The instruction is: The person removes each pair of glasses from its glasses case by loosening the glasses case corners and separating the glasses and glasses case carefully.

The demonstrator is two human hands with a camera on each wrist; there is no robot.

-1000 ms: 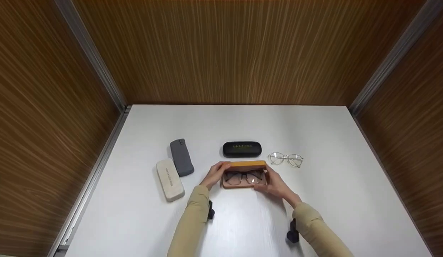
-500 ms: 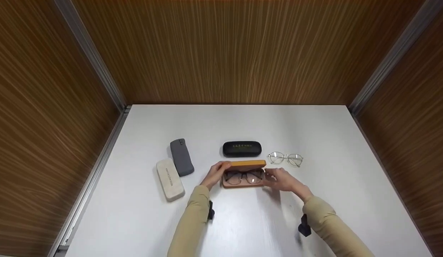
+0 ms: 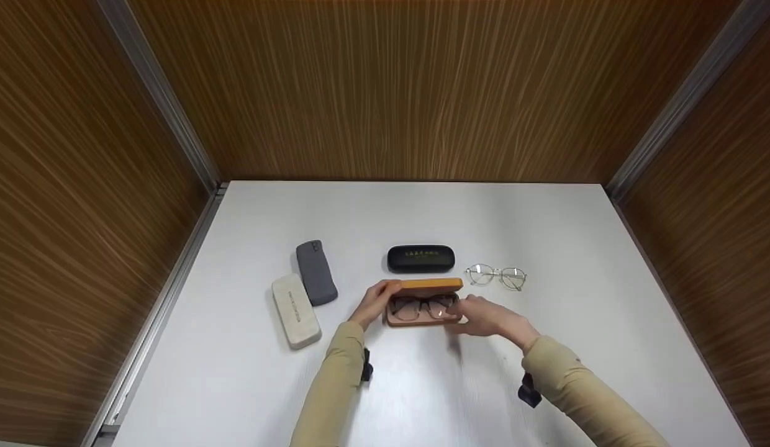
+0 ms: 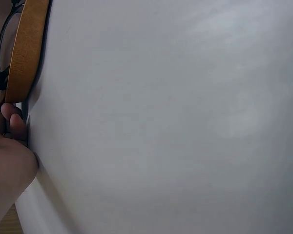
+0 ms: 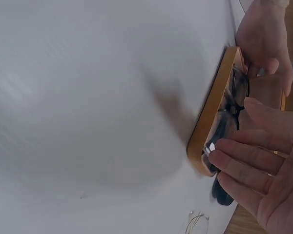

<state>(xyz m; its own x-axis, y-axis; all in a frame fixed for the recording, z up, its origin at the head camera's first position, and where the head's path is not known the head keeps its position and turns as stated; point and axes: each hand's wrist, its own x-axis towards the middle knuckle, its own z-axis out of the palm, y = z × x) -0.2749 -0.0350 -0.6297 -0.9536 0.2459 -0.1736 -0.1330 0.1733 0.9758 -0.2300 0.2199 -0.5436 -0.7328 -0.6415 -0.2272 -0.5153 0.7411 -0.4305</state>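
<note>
An orange-brown glasses case (image 3: 430, 284) stands with its lid raised, and dark-framed glasses (image 3: 426, 302) lie in its pinkish inside. My left hand (image 3: 374, 304) grips the left end of the case; its curled fingers also show at that end in the left wrist view. My right hand (image 3: 481, 315) is at the right end, its fingertips over the right lens in the head view. In the right wrist view the fingers (image 5: 246, 161) of that hand are fairly straight and spread from the thumb, close over the glasses.
Behind the case lies a black glasses case (image 3: 421, 259) with gold lettering. Thin-rimmed glasses (image 3: 497, 277) lie to its right. A grey case (image 3: 317, 273) and a cream case (image 3: 296, 311) lie at the left on the white table (image 3: 577, 267), with wood-grain panels around.
My right hand has let go of the right end of the case, drawn back to the right, then come in over the glasses' right lens. The left hand has stayed in place.
</note>
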